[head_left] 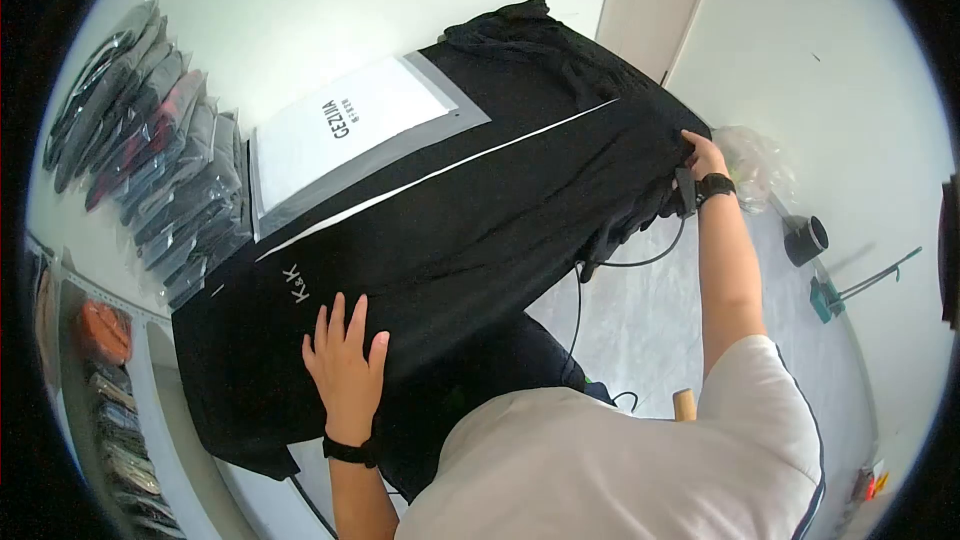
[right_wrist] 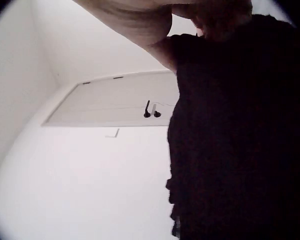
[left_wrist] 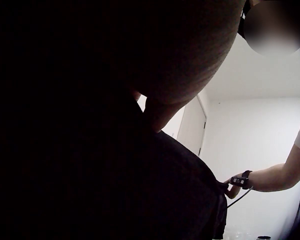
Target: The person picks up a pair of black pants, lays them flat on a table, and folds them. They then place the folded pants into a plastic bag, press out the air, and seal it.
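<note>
We see the black cloth [head_left: 450,230] across the middle. Our left hand [head_left: 348,365] lies wide open on it, lower left — our right hand [head_left: 706,157] grips its edge, upper right.

We read "K&K" in pale letters [head_left: 298,285] on the black cloth [head_left: 470,215], and "GEZIJIA" on the white packet [head_left: 385,140] (the smaller characters beside it are too small for us).

Hand [right_wrist: 152,22] holding dark cloth [right_wrist: 235,130], pale door [right_wrist: 115,102]
</note>
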The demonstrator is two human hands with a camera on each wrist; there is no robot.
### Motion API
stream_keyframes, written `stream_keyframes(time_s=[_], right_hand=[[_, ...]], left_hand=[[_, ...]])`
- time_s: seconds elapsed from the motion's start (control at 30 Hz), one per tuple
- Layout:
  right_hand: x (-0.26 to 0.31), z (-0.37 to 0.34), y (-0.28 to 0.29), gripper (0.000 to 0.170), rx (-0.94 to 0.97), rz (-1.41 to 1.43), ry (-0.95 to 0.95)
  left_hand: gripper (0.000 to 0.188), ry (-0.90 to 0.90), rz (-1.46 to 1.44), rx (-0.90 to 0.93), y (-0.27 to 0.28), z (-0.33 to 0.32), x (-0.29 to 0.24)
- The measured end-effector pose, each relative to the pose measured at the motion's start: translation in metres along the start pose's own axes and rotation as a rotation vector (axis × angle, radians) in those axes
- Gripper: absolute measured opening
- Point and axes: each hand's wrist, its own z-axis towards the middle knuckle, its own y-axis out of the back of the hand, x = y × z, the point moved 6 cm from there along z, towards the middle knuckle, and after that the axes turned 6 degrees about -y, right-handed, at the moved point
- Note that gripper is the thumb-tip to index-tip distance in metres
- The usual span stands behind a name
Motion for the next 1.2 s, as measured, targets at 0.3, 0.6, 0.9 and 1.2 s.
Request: stream_keyframes(time_s=[0.3, 0.6, 0.9, 1.2], right_hand=[[0.066, -0.090, -0.079, 0.030, 0.397, 0.048, 0.686], [-0.132, -0.250, -0.177, 0.053, 0.702, -0.998, 1.491], [-0.099, -0.255, -0.165, 0.053, 0.797, -0.949, 1.296], [-0.037, -0.238, -0.148, 0.031, 1.203, -0.914, 1.027]], left_hand=[[0.047, 0.013, 0.012, 0.013, -0.005, -0.001, 0.003], [0.049, -0.023, 0.038, -0.066, -0.004, -0.003, 0.002], [0.048, -0.010, 0.024, -0.038, -0.004, -0.003, 0.001], [0.048, -0.005, 0.035, -0.057, -0.003, -0.002, 0.000]])
